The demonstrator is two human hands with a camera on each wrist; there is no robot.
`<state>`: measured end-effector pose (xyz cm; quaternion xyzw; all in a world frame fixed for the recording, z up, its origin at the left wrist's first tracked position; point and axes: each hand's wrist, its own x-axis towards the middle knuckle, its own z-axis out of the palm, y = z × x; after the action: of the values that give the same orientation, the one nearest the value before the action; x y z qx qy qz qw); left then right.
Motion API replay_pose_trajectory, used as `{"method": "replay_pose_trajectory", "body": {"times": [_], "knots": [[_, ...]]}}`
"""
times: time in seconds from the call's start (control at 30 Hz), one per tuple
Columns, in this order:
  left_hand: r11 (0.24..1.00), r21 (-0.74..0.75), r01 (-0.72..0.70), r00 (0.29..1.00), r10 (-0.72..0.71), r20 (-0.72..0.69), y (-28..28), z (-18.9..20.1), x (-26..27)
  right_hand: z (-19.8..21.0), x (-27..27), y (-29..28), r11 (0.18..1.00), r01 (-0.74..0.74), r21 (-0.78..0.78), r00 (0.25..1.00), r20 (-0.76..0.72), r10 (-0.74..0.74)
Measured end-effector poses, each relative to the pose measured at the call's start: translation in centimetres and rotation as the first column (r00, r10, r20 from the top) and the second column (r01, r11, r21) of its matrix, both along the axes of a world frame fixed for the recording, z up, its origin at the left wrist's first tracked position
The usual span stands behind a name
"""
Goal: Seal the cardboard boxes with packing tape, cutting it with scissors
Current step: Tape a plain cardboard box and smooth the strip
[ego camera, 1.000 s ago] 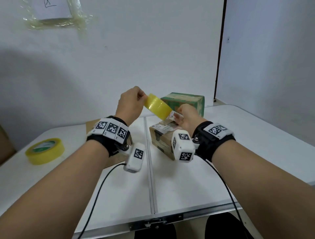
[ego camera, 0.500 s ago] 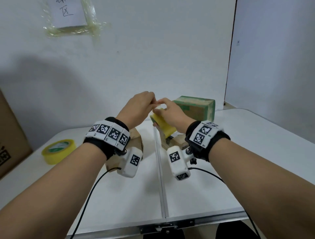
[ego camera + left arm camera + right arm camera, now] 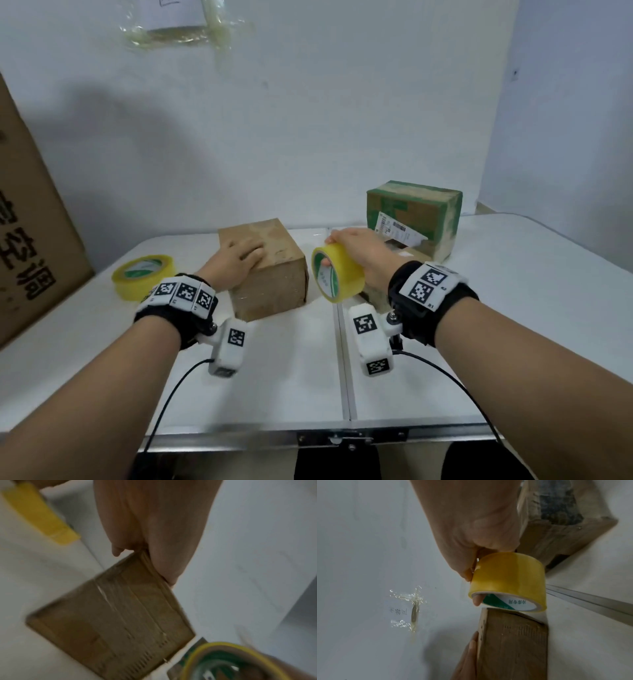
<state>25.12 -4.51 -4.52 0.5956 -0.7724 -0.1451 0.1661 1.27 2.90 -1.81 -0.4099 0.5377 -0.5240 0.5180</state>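
A: Where are the hands?
B: The left hand [image 3: 236, 262] lies flat, fingers straight, on top of the plain brown box [image 3: 274, 274] on the white bench [image 3: 274, 377]

A: And the right?
B: The right hand [image 3: 363, 255] grips the tape roll [image 3: 337, 274], fingers curled through its core, holding it on edge just right of that box

A: Anything else?
B: A green-taped box [image 3: 416, 219] stands behind the right hand, and a second tape roll [image 3: 144, 275] lies flat near the left wrist. No scissors in view
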Motion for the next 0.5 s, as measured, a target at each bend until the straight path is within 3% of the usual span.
{"method": "replay_pose_trajectory", "body": {"times": [0.07, 0.2, 0.33, 0.43, 0.5], "knots": [[0.998, -0.054, 0.025, 1.0, -0.025, 0.006, 0.0, -0.5, -0.8, -0.9, 0.6, -0.1, 1.0, -0.019, 0.013, 1.0, -0.004, 0.02], [0.99, -0.123, 0.075, 0.986, -0.056, 0.156, 0.6, -0.5, -2.4, -2.1, 1.2, 0.0, 0.999, -0.033, 0.011, 0.999, 0.011, 0.032], [0.99, -0.137, 0.037, 0.983, -0.011, 0.185, 1.1, -0.4, -2.3, -2.9, 1.0, 0.4, 1.0, -0.01, 0.03, 0.999, 0.035, 0.009], [0.97, -0.128, 0.206, 0.949, -0.166, 0.267, 1.8, 0.0, -3.4, -3.4, 0.8, 0.7, 0.998, 0.002, 0.057, 0.999, 0.039, -0.004], [0.966, -0.084, 0.244, 0.926, -0.206, 0.315, 2.1, 0.0, -3.9, -3.7, 0.8, 0.8, 0.997, 0.007, 0.073, 1.0, 0.009, -0.007]]}}
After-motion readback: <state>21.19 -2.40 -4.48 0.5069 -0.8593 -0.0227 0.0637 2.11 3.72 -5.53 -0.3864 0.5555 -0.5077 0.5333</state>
